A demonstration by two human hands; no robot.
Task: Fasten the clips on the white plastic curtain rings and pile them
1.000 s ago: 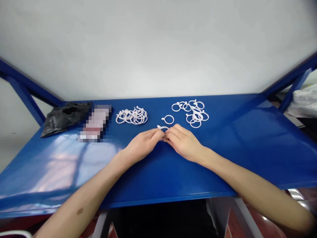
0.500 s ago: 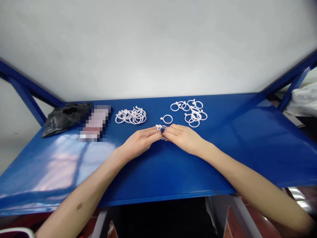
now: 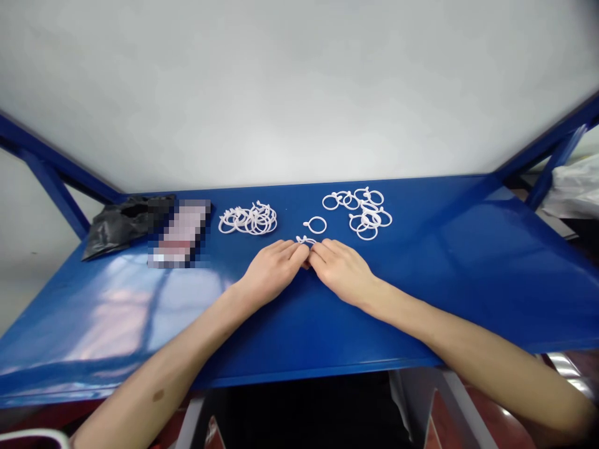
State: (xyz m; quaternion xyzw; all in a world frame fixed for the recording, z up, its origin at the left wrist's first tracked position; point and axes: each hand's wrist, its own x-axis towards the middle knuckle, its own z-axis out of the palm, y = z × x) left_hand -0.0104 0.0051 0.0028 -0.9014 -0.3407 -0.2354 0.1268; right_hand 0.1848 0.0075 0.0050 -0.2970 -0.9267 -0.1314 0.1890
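At the middle of the blue table [image 3: 262, 337], my left hand [image 3: 278, 268] and my right hand [image 3: 344, 269] meet, fingers closed and thumbs pressed close together. Between them they grip a white plastic ring [image 3: 307, 240] with a small knob. Only its far edge shows; the rest is hidden by my fingers, and I cannot tell whether it is one ring or two. Just beyond lies a loose single ring [image 3: 317, 225] with a knob on its left side. A dense heap of white rings [image 3: 255, 219] is farther left, and a looser spread of rings [image 3: 366, 219] is to the right.
A black plastic bag [image 3: 110, 232] and a blurred-out flat object [image 3: 180, 234] lie on the table's left. Behind the table rises a pale wall [image 3: 299, 93]. Blue frame bars [image 3: 56, 190] flank both sides. A whitish plastic bundle [image 3: 573, 187] sits beyond the right side.
My hands have rolled inward and drawn closer together, so less of the held ring shows. The heaps and the loose ring have stayed in place.
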